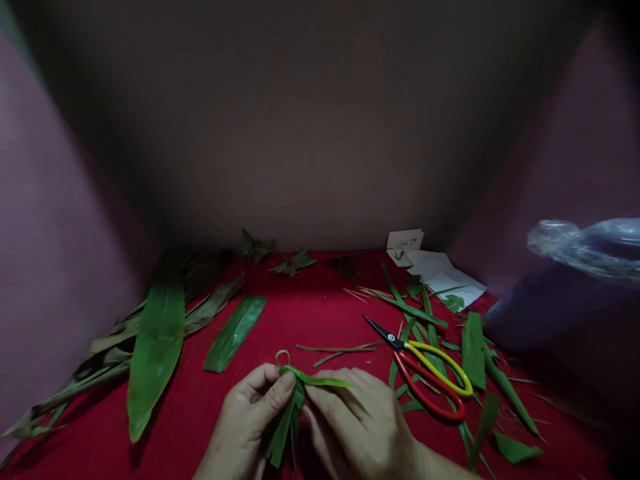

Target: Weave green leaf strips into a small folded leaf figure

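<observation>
Both my hands meet at the bottom centre over a red cloth. My left hand pinches the top of a small folded bundle of green leaf strips, thumb and forefinger closed on it. My right hand grips the same bundle from the right, fingers curled round it. A narrow leaf strip sticks out to the right above my right hand, and a small loop rises at the bundle's top.
Scissors with one red and one yellow handle lie right of my hands among cut leaf strips. Long green leaves lie left. White paper pieces sit at the back right. A clear plastic bag is at the right edge.
</observation>
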{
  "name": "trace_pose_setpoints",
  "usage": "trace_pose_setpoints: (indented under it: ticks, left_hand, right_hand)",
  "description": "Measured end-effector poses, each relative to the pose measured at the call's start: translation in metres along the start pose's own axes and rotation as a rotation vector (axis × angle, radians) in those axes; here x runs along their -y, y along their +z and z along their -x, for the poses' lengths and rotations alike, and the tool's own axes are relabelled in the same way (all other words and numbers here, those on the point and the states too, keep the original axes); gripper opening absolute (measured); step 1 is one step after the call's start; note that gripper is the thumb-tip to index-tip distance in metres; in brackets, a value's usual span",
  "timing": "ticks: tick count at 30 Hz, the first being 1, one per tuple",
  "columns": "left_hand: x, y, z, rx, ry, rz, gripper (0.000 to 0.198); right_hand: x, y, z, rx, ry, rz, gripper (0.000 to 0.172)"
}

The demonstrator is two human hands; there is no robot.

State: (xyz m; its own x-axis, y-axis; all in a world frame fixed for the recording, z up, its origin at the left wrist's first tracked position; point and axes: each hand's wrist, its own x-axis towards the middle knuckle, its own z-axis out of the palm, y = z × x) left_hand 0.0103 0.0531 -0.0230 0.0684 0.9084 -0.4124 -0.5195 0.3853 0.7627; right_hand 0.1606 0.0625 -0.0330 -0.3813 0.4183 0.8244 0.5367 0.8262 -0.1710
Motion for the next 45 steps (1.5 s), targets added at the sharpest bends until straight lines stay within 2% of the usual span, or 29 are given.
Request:
trace_pose_setpoints:
  ticks: [7, 12, 17, 22, 34, 38, 45]
  left_hand:
    - [0.005, -0.006, -0.002, -0.053, 0.109, -0.149, 0.027]
    - [0.005, -0.004, -0.001, -0.081, 0.101, -0.185, 0.028]
    - [0.004, -0.005, -0.001, -0.056, 0.079, -0.201, 0.028]
    - [0.004, -0.006, -0.003, -0.029, 0.051, -0.182, 0.028]
    - [0.002, -0.01, -0.004, -0.044, 0.048, -0.257, 0.025]
    - [0.0, -0.01, -0.006, -0.06, 0.109, -0.325, 0.024]
    - [0.0, -0.008, -0.004, -0.086, 0.088, -0.345, 0.027]
  right_hand:
    - [0.001, 0.003, 0.006, 0.044, -0.004, 0.092, 0.023]
    - [0.001, 0.002, 0.007, 0.057, 0.03, 0.136, 0.021]
    - [0.001, 0.0, 0.006, 0.057, 0.016, 0.163, 0.015]
    - [-0.002, 0.0, 0.007, 0.079, 0.009, 0.145, 0.021]
    - [0.0, -0.004, -0.002, 0.021, -0.108, 0.198, 0.026]
    - [0.001, -0.005, -0.002, 0.073, -0.127, 0.277, 0.03]
    - [0.003, -0.005, -0.004, 0.048, -0.175, 0.347, 0.023]
